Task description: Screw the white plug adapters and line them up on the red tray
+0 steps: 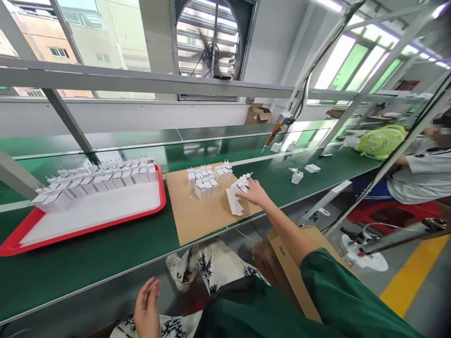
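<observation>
My right hand [256,193] reaches over a brown board [186,220], its fingers closed on white box-shaped plastic pieces [243,182] near the board's right side. White flaps or pieces [234,203] stand directly below and beside the fingers; how they join is partly hidden by the hand. Left of it on the same board stand several white box-shaped pieces [206,188] in small groups, with small prongs on top. My left hand [148,307] hangs in front of the bench by my lap, loosely bent, with nothing visible in it.
A red-rimmed tray [163,192] at left carries rows of similar white pieces [105,180]. An orange driver tool [275,134] hangs over the green bench [105,258]. Loose white pieces [297,176] lie rightward. A green fan [382,141] and a seated person [423,173] are at far right.
</observation>
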